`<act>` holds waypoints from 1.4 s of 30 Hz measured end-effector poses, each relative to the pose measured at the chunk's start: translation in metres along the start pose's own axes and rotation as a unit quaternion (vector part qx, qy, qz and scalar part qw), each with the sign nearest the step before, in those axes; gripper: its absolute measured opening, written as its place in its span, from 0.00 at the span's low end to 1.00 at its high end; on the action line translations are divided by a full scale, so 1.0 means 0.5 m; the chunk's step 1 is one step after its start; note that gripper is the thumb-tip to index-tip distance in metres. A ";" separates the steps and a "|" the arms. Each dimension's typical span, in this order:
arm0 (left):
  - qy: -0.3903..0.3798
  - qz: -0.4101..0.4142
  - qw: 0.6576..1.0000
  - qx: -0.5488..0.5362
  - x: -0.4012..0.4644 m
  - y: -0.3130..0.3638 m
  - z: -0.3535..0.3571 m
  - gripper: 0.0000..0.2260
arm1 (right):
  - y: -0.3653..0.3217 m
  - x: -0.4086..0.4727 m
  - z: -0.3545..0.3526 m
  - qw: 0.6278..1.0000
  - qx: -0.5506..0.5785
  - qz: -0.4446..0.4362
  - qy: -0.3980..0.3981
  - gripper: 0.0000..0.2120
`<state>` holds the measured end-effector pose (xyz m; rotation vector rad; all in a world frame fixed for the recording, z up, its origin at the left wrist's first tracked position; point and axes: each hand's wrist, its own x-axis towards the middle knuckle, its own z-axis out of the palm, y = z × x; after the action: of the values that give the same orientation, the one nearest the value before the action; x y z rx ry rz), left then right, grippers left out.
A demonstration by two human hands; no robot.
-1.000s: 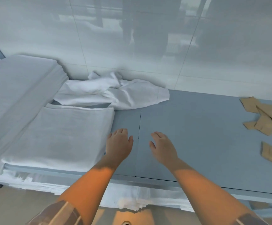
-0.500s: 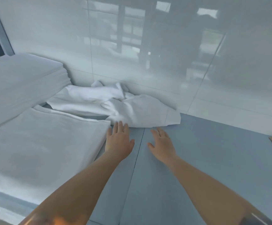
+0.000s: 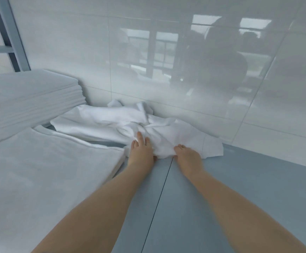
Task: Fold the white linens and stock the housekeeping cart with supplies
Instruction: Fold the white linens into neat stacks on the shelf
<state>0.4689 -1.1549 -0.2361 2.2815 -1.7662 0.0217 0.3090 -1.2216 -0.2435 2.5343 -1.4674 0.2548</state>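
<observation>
1. Fingers (image 3: 139, 140) of our left hand (image 3: 141, 152) lie fairly straight on top of the crumpled white linen (image 3: 130, 125); the thumb is tucked under the cloth's near edge, and we cannot tell whether it pinches.
2. Our right hand (image 3: 187, 156) has its fingers curled into the same near edge, apparently gathering a fold of cloth, though the fingertips are buried in the fabric and the grip itself is hidden.
3. Both hands meet the linen at its nearest hem, side by side and slightly apart, on either side of the seam that runs down the blue-grey tabletop (image 3: 240, 189).
4. From the fingers the linen runs away from us and to the left, toward the tiled wall (image 3: 166, 61); its long axis lies roughly across our view, from the loose corner on the right to the end that reaches the tall stack of folded linens (image 3: 29, 99).
5. Our left hand is nearer the bulk of the cloth, our right nearer the free corner, so we judge the coming move to be a pull toward us onto the open tabletop, then a spread.
6. Just left of our left hand lies a flat folded sheet (image 3: 48, 170); dragging the linen could ruffle its edge.
</observation>
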 end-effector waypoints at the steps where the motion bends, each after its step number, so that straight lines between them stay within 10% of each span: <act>1: 0.000 0.006 1.000 -0.004 0.001 0.009 0.009 0.29 | 0.010 -0.002 0.000 1.000 0.004 0.001 0.003 0.14; 25: -0.093 0.177 0.976 -0.084 -0.191 0.386 0.058 0.26 | 0.289 -0.426 -0.103 0.986 -0.004 0.158 -0.052 0.12; 42: -0.130 0.184 0.971 -0.079 -0.552 0.314 -0.028 0.26 | 0.111 -0.764 -0.212 0.978 0.046 0.195 -0.064 0.18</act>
<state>0.2485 -0.9256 -0.2385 1.8885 -2.2118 -0.3519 0.0677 -0.9026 -0.2310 2.3464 -2.0441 0.2251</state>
